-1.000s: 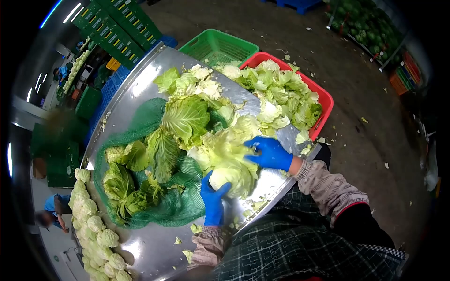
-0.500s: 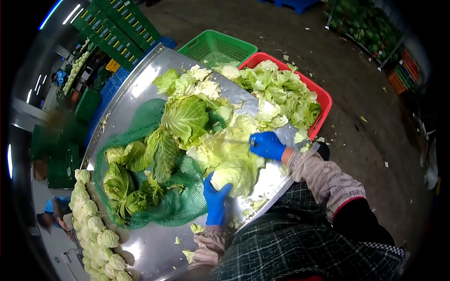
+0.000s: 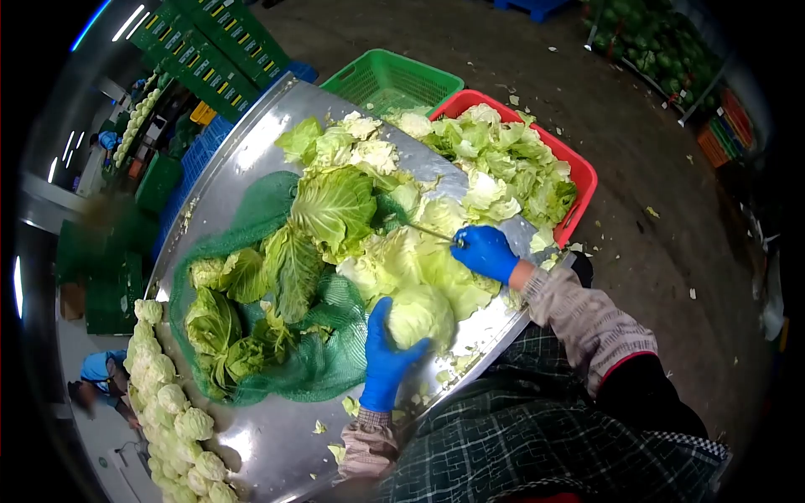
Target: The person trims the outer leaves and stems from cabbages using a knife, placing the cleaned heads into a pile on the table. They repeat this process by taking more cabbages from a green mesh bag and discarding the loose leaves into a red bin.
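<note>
My right hand (image 3: pixel 486 253), in a blue glove, is closed round a knife (image 3: pixel 429 230) whose thin blade points left over loose pale cabbage leaves (image 3: pixel 394 261). A round, pale green cabbage (image 3: pixel 422 315) sits near the table's front edge, its outer leaves spread beside it. My left hand (image 3: pixel 387 356), also gloved in blue, cups the cabbage from the left, thumb and fingers on either side of its near part. Left of that hand lies a green mesh bag (image 3: pixel 335 352), spread flat with several untrimmed cabbages (image 3: pixel 211 323) on it.
Beyond the metal table (image 3: pixel 268 453) stand a red crate (image 3: pixel 583 180) heaped with leaves and a green crate (image 3: pixel 394 71). Trimmed cabbages (image 3: pixel 172 400) line the left edge. Another person (image 3: pixel 101 373) is at far left, near stacked green crates (image 3: pixel 210 54).
The cabbage has come away from the leaves behind it and shows rounder and smoother. My left hand has spread wider at its side; the knife blade now shows clearly.
</note>
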`<state>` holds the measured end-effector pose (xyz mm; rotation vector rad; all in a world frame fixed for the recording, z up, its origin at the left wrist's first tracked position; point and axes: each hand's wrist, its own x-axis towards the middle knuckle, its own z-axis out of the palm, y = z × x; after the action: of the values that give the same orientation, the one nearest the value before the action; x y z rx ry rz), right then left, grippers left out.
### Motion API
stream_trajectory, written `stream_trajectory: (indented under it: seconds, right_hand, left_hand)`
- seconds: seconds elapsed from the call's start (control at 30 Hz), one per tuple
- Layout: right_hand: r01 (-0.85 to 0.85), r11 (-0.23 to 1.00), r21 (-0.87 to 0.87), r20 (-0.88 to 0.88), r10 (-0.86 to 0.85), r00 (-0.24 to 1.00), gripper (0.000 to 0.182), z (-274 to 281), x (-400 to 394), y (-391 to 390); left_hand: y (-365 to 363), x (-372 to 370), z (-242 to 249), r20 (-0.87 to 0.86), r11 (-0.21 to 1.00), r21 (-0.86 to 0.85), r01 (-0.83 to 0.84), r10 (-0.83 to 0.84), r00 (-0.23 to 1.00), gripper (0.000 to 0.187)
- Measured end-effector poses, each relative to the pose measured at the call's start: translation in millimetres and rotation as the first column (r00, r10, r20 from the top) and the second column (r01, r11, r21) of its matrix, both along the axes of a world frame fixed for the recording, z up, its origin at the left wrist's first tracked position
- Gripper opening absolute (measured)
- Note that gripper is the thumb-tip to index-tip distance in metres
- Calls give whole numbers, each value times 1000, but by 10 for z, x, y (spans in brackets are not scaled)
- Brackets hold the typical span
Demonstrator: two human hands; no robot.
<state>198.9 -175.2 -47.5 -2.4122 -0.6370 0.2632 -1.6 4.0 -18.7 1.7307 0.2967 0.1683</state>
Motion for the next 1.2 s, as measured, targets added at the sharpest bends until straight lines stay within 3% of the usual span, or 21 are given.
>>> stream_trajectory:
  seconds: [0.03, 0.07, 0.1, 0.13, 0.2, 0.23, 0.37, 0.47, 0.5, 0.53, 0.6, 0.63, 0.7, 0.73, 0.77, 0.83, 0.93, 1.0, 1.07, 1.1, 1.2]
  right_hand:
    - [-101, 987, 122, -49, 107, 993, 37, -70, -93, -34]
    - [-192, 978, 79, -186, 204, 961, 50, 100, -247, -44]
    - [-259, 964, 60, -176, 265, 948, 57, 156, -422, -65]
    - [-325, 945, 41, -162, 327, 931, 65, 168, -570, -83]
    - [-277, 953, 124, -187, 297, 936, 70, -68, -733, -83]
    - [-243, 945, 221, -201, 288, 936, 60, -30, -731, -79]
    - [-206, 953, 221, -302, 268, 915, 40, 43, -602, -102]
    - [-143, 959, 246, -308, 217, 926, 44, -206, -622, -134]
    - [-144, 948, 283, -286, 227, 931, 49, -21, -707, -115]
    - [-173, 953, 248, -158, 216, 963, 54, 59, -782, -101]
    - [-175, 942, 286, -102, 212, 972, 46, 71, -831, -98]
    - [-163, 944, 286, -166, 217, 962, 42, 93, -794, -113]
    - [-143, 949, 280, -291, 226, 930, 35, 132, -682, -213]
    - [-120, 928, 353, -155, 184, 971, 27, 17, -644, -232]
    - [-22, 950, 312, -200, 88, 976, 28, -84, -563, -271]
    - [91, 937, 338, -231, -11, 973, 34, 119, -487, -233]
    - [-194, 905, 379, 157, 143, 977, 35, 579, -615, 2]
    - [-165, 919, 359, 68, 151, 986, 39, 582, -544, -14]
    - [-141, 926, 350, -83, 180, 980, 41, 410, -414, -112]
    - [-116, 967, 227, -145, 151, 978, 45, 458, -399, -140]
    - [-18, 899, 437, -84, 61, 995, 47, 475, -548, -89]
  left_hand:
    - [-26, 15, 21, -13, 1000, 25, -8, 8, 1000, 97]
    - [-56, 9, 19, -32, 999, 49, -11, 13, 999, 99]
    - [-25, 26, -135, -35, 985, 168, -37, 44, 998, 103]
    - [10, 45, -223, -33, 993, 105, -49, 53, 998, 103]
    - [56, 65, -318, -30, 997, -19, -80, 79, 996, 102]
    - [19, 86, -224, -10, 996, 4, -85, 85, 996, 99]
    - [-69, 120, -83, -21, 983, -62, -176, 175, 984, 93]
    - [-147, 141, -22, -26, 956, -188, -227, 227, 974, 89]
    - [-161, 150, -20, -24, 942, -219, -253, 254, 967, 88]
    - [-179, 149, -19, -26, 927, -250, -280, 283, 959, 87]
    - [-257, 144, 81, -35, 932, -164, -322, 321, 946, 76]
    - [-272, 159, 120, -35, 933, -121, -339, 337, 941, 71]
    - [-240, 144, 22, -64, 864, -273, -422, 422, 904, 68]
    - [-237, 158, 34, -84, 818, -346, -459, 460, 884, 66]
    - [-244, 158, 86, -69, 784, -413, -464, 481, 874, 68]
    - [-269, 186, 236, 71, 864, -286, -415, 451, 890, 72]
    - [-303, 183, 295, 203, 934, -123, -335, 354, 913, 82]
    - [-296, 186, 362, 243, 948, -29, -316, 313, 918, 84]
    - [-309, 181, 423, 243, 935, -98, -342, 355, 903, 86]
    - [-318, 171, 434, 238, 926, -133, -353, 376, 896, 87]
    - [-261, 167, 385, 313, 918, 132, -374, 320, 894, 91]
